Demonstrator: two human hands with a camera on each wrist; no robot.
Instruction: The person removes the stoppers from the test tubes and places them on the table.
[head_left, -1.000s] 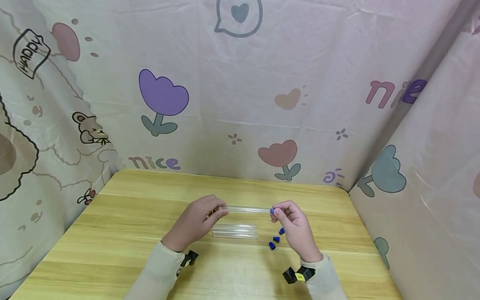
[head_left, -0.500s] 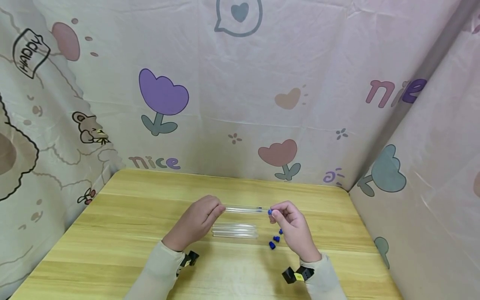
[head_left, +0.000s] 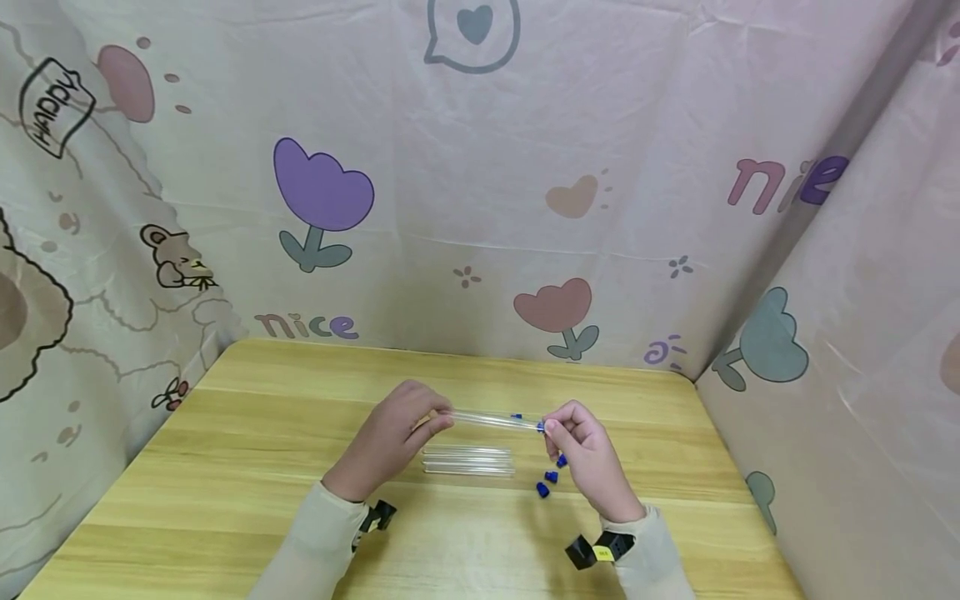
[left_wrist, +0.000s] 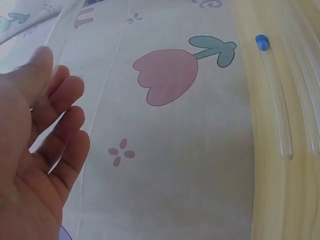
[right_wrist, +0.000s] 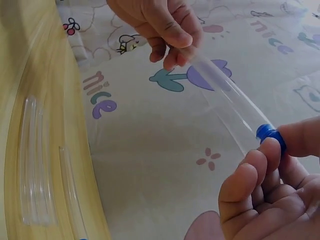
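Left hand [head_left: 390, 440] pinching slim transparent tube [right_wrist: 229, 95], right hand [head_left: 594, 463] pinching stubby blue cap [right_wrist: 263, 132]; wood-grained tabletop [head_left: 217, 450] below

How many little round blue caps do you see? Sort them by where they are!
Loose small blue caps on the wooden table: 3
Pinched blue cap, in the right hand: 1
Fitted blue cap, on the slim clear tube lying down: 1
Total in view: 5

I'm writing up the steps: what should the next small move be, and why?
Probably press the blue cap further into the clear tube: the right hand pinches it at the tube's mouth, the left hand holds the far end, and whether it's fully seated isn't clear.
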